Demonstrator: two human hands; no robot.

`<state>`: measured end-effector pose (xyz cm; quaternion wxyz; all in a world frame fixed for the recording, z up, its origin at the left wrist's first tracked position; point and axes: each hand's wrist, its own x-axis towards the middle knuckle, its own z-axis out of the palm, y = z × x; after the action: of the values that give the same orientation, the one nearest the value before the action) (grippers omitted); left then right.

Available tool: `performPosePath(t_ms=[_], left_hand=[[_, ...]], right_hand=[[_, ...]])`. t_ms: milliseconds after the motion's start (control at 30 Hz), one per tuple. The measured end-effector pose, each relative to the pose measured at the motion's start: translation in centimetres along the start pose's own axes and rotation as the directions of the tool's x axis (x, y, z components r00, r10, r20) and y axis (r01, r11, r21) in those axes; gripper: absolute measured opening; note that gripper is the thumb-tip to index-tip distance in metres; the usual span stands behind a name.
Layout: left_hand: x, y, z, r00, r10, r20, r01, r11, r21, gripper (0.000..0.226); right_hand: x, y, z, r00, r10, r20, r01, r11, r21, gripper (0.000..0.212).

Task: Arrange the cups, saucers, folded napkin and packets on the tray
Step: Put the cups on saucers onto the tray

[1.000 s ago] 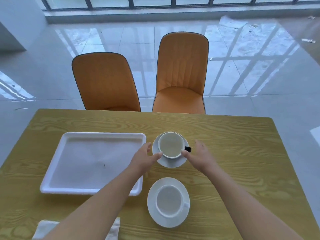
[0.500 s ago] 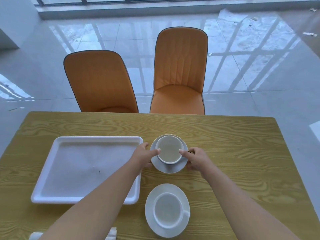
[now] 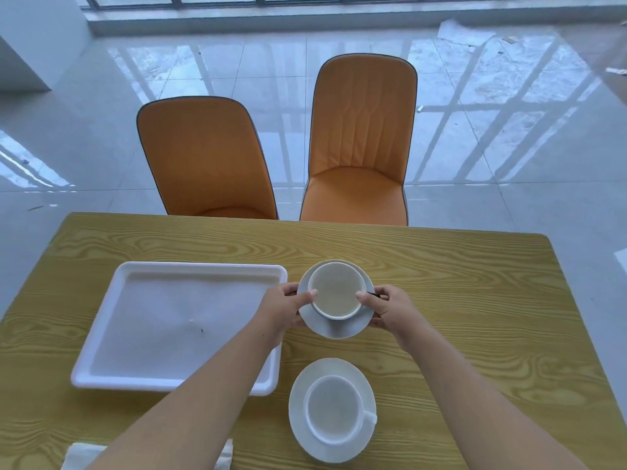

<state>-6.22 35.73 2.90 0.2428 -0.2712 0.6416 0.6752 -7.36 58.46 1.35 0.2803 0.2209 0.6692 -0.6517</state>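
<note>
Both my hands are on the far cup-and-saucer set, just right of the tray's far right corner.

Left hand (image 3: 283,308): fingers curled under the left edge of the far saucer (image 3: 336,329), thumb pressed on the left rim of the far cup (image 3: 336,290). Pinching cup and saucer together.

Right hand (image 3: 390,308): mirror grip on the right side, thumb on the cup rim, fingers under the saucer edge. A small dark bit shows beside my right thumb; I cannot tell what it is.

I cannot tell whether the saucer is lifted or touching the table (image 3: 458,300). The cup sits upright on it; I cannot tell whether it holds anything.

Tray (image 3: 101,334): white, rectangular, on the left half of the table, holding nothing. My left forearm crosses over its near right corner.

Near cup (image 3: 334,413): white, upright on the near saucer (image 3: 302,395), handle pointing right. The set rests on the table just right of the tray's near corner, apart from the held set.

Napkin (image 3: 81,456): white, at the near edge of the table, mostly hidden under my left forearm.

Two orange chairs (image 3: 203,154) stand at the far side of the table.
</note>
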Motion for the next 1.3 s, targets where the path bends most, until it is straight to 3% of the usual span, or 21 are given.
performPosePath(t_ms=[367, 967, 1300], left_hand=[[-5.7, 1.0, -7.1, 0.993, 0.112, -0.046, -0.115, 0.991, -0.065, 0.035], [-6.6, -0.7, -31.7, 0.994, 0.068, -0.084, -0.074, 0.995, -0.072, 0.037], [-2.3, -1.7, -36.8, 0.971, 0.036, -0.237, -0.046, 0.998, -0.040, 0.066]], right_hand=[[-4.1, -2.3, 6.8, 0.995, -0.083, 0.063, 0.083, 0.996, -0.010, 0.038], [-3.9, -1.2, 32.1, 0.998, 0.022, 0.058, -0.026, 0.997, 0.068, 0.029], [0.3, -0.8, 38.5, 0.996, 0.086, 0.026, -0.087, 0.995, 0.050, 0.034]])
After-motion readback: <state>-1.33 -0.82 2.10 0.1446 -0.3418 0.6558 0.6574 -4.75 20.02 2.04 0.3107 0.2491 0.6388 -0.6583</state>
